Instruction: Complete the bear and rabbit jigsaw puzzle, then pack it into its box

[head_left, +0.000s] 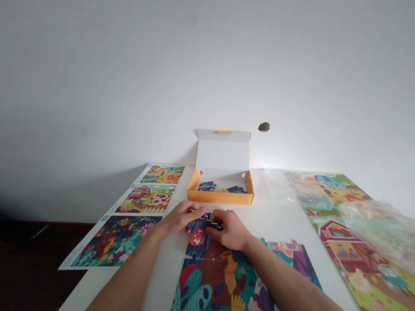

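A partly joined jigsaw puzzle with a dark forest scene lies on the white table in front of me. At its upper left edge, my left hand pinches the left side of a dark blue puzzle piece. My right hand is closed at the right side of the same spot, its fingertips around a dark piece edge. Just beneath the hands is a blue piece with a red figure. Behind them an orange box stands with its lid up and several loose pieces inside.
On the left lies a sheet with three printed pictures. Finished farm puzzle and another bright puzzle lie at the right, partly under clear plastic. A white wall rises behind the table.
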A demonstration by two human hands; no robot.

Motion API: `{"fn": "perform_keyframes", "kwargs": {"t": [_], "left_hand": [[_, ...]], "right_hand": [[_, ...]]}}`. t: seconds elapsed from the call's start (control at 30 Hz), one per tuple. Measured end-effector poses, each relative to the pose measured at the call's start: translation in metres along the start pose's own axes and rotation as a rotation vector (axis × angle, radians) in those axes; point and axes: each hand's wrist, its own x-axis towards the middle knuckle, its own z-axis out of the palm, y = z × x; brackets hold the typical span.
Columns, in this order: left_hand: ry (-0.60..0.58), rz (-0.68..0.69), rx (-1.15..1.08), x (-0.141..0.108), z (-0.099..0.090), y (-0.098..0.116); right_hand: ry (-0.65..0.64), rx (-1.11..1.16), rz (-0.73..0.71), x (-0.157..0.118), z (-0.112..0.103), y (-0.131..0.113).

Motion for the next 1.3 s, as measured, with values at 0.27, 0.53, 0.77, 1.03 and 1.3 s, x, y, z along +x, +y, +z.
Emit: {"fn": "perform_keyframes", "kwargs": {"t": [0.27, 0.53, 0.77, 1.03, 1.3], "left_hand": [[-0.021, 0.071, 0.139, 0.001, -0.004, -0.003], [0.21, 0.137, 0.168, 0.004, -0.003, -0.002], [0.346, 0.17, -0.024, 0.008, 0.001, -0.004], [0.433, 0.17, -0.046, 0.013, 0.007, -0.003], [0.079, 0.165, -0.237, 0.014, 0.029, -0.004]], "right_hand": [[0.035, 0.072, 0.029, 0.0, 0.001, 0.004], [0.214, 0.12, 0.102, 0.002, 0.0, 0.006], [0.057, 0.208, 0.006, 0.001, 0.003, 0.002], [0.194, 0.321, -0.035, 0.0, 0.003, 0.0], [0.455, 0.249, 0.115, 0.009, 0.009, 0.017]]}}
